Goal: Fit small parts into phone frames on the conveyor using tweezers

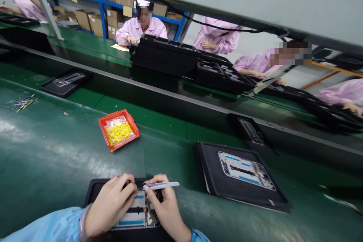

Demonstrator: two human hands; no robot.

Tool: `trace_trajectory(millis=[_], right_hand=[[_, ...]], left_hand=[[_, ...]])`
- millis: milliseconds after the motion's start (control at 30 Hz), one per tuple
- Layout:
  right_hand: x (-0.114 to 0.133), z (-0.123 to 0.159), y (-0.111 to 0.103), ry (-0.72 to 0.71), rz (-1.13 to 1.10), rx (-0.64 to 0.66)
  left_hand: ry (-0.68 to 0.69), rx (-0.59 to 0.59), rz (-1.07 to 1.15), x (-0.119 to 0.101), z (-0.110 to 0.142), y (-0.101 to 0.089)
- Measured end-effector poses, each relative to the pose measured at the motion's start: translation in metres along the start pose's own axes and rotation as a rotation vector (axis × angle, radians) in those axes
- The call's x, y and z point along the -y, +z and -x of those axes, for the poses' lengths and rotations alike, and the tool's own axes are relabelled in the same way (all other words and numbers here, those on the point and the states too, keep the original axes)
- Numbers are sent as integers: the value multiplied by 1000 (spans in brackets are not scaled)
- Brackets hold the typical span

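Phone (pixel 138 216) seemingly within tray (pixel 94 192) edges; bin (pixel 135 131) apart.

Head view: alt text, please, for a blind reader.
The right hand holds a pale tool over an opened phone-like device on a black tray, the left hand also over it. Beyond are a red bin of yellow pieces and people in pink.

One head-worn view looks forward and steeply down, tilted so that the green worktop (pixel 62 159) slopes toward the lower right, with an open device (pixel 132 215) close by at the bottom and pink-jacketed people (pixel 159 27) and blue shelves (pixel 101 9) farther off near the top.
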State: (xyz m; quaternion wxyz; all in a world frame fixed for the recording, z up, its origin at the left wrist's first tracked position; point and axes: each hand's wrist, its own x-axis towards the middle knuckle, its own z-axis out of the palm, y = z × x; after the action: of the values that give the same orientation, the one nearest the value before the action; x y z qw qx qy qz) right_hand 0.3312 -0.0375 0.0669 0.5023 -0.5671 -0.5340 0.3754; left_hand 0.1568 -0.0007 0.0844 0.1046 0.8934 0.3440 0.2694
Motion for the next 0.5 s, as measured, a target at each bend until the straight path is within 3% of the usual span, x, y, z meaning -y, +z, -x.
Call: trace_trajectory(millis=[500], right_hand=[[1,-2,0,-63,64,27]], left_hand=[[-14,-9,-9,1,0,4]])
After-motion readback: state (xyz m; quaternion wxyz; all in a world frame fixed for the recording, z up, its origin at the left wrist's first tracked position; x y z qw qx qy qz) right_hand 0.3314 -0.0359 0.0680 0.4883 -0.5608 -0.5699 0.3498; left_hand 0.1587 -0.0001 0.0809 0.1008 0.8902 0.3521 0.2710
